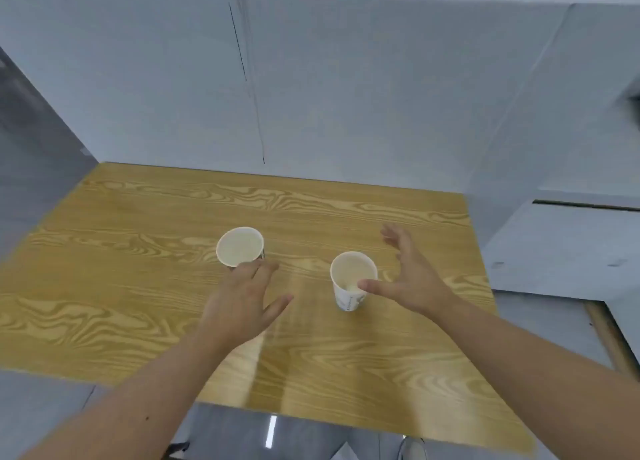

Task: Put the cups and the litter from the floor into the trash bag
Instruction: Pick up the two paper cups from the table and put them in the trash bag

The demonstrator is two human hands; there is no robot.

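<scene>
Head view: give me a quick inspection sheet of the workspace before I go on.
Surface: wood-grain table, bare apart from two cups.
Job's things: left paper cup and right paper cup, both upright, mouths open, apart from each other. No trash bag or floor litter in view.
Clutter: nothing seen.
Grippers: left hand open, fingertips at the left cup's near side; right hand open, thumb over the right cup's rim, fingers spread past its right side. Neither has closed on a cup.
Cables: nothing seen.
Surroundings: pale grey wall panels behind the table; glossy floor below its near edge.
</scene>
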